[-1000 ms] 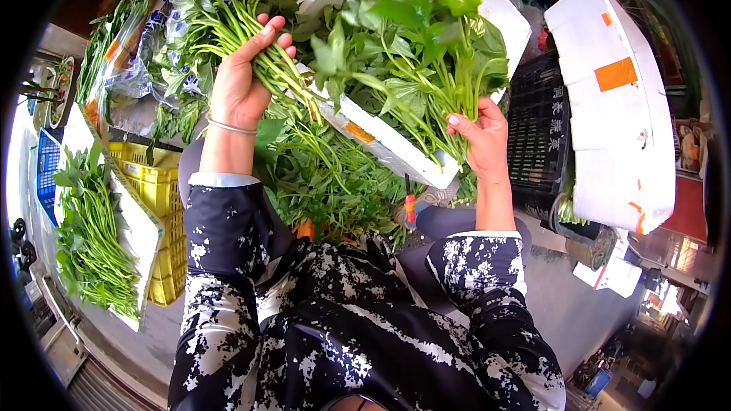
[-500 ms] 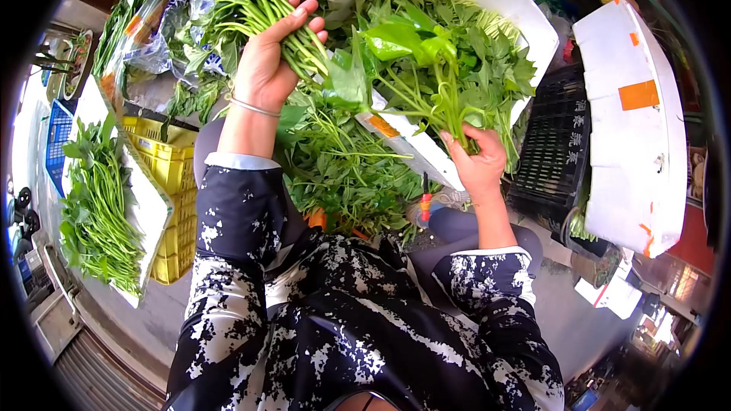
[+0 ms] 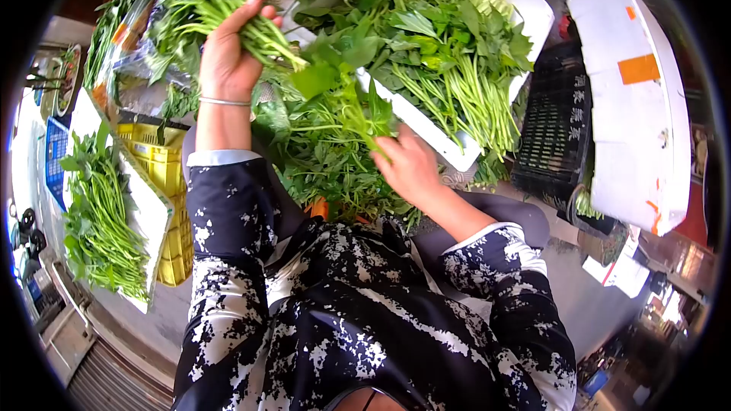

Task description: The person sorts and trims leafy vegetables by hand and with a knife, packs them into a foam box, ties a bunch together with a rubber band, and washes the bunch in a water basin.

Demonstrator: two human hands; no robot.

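Note:
My left hand (image 3: 232,57), raised at the upper left with a bangle at its wrist, is wrapped round a thick bunch of leafy green stems (image 3: 202,7). Lower and nearer the middle, my right hand (image 3: 411,167) pinches the stems of a smaller leafy sprig (image 3: 354,106). The sprig's leaves point up and left, toward the cut ends of the left-hand bunch. Below both hands lies a loose pile of greens (image 3: 335,160). Just beyond my right hand is a white foam box (image 3: 415,116) filled with leafy greens (image 3: 472,91), their stems facing me.
On the left, more greens (image 3: 106,228) lie on a white foam lid (image 3: 158,221) beside yellow crates (image 3: 177,236). A black crate (image 3: 554,125) and an upright white foam piece (image 3: 624,122) stand on the right. Plastic-wrapped greens (image 3: 122,53) lie at the back left.
My right hand has moved left with its sprig, from in front of the foam box to above the loose pile. My left hand has shifted left and slightly away, still holding its bunch.

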